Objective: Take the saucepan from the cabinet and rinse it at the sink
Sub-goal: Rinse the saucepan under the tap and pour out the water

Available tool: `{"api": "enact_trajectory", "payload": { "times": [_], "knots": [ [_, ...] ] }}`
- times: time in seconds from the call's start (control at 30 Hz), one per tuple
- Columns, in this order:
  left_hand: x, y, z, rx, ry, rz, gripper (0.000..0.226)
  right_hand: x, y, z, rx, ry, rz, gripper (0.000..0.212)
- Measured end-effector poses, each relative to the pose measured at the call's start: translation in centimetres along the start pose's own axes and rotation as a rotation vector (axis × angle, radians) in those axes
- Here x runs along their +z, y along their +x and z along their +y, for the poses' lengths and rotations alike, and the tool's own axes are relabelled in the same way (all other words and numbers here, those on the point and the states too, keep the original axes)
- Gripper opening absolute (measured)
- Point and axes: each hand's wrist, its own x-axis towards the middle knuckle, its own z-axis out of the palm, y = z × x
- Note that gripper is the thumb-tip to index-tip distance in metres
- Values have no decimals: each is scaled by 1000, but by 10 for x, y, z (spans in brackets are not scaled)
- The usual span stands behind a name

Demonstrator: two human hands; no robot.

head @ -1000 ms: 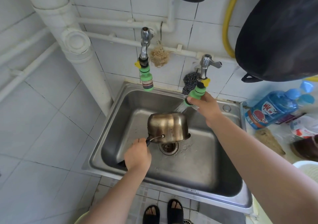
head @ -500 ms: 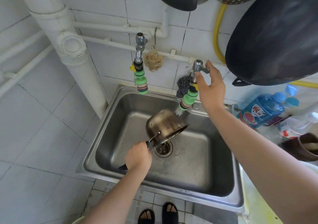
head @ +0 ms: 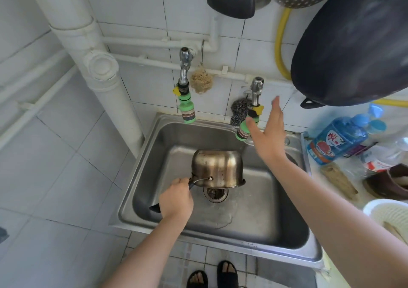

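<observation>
Saucepan [head: 217, 169]: inverted over sink [head: 254, 217] drain, handle gripped by left hand [head: 176, 201] at its 8 o'clock. Right hand [head: 268, 133]: spread, empty, beside right tap [head: 254, 108] at saucepan's 1 o'clock.

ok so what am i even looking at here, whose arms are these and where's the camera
No machine here: these are a person's two bare arms, filmed by one wide-angle camera worn on their head, looking down. That is why you also see their sandalled feet at the bottom.

The left hand grips the black handle of a steel saucepan, held upside down over the drain of a metal sink. The right hand is open, holding nothing, beside the right tap. No water shows running from either tap.

On the counter to the right stand a blue detergent bottle and a white basket. Dark pans hang on the wall above.
</observation>
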Motion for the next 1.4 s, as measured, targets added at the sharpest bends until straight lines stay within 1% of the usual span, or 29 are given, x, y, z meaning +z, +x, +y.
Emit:
{"api": "enact_trajectory", "payload": {
  "times": [0.07,0.13,0.2,0.23,0.3,0.33,0.4,0.43,0.53,0.57,0.67,0.73,0.8,0.87,0.93,1.0,1.1,1.2,1.33,1.4],
  "knots": [
    [-3,3,-8,92,14,-3,18,-1,-22,25,99,-1,-7,83],
    [-6,9,-17,191,50,-12,21,-4,-43,55,204,-124,-50,77],
    [-8,15,-28,286,80,-29,25,-7,-62,86,305,-253,-194,69],
    [-11,19,-34,332,94,-48,26,-10,-70,99,371,-252,-299,65],
    [-16,26,-42,427,133,-106,26,-14,-86,115,509,-102,-474,59],
    [-18,30,-44,476,155,-144,27,-17,-92,118,555,-18,-527,57],
    [-23,35,-43,572,188,-196,28,-25,-101,116,599,78,-582,49],
    [-24,36,-40,610,196,-213,28,-30,-105,115,617,121,-579,43],
    [-23,37,-29,667,165,-263,31,-48,-112,116,668,263,-474,25],
    [-22,37,-25,673,144,-277,31,-55,-112,118,681,307,-437,24],
    [-21,35,-8,680,94,-303,31,-79,-114,123,692,412,-329,32],
    [-20,34,4,683,63,-304,30,-92,-111,120,651,442,-301,28],
    [-18,33,20,682,22,-313,28,-109,-113,118,605,485,-232,24],
    [-17,30,39,644,-66,-350,25,-128,-114,116,573,525,-143,26],
    [-18,25,62,599,-180,-375,22,-148,-115,117,534,504,-64,29],
    [-21,15,86,599,-244,-379,22,-170,-119,119,503,494,29,30],
    [-24,-4,123,679,-258,-380,21,-207,-131,128,463,523,155,27],
    [-24,-30,165,775,-255,-363,25,-253,-152,138,422,497,234,24],
    [-23,-82,228,925,-234,-303,21,-328,-195,153,367,460,385,25],
    [-19,-113,261,1002,-234,-305,19,-366,-222,160,354,453,444,25]
  ]
}}
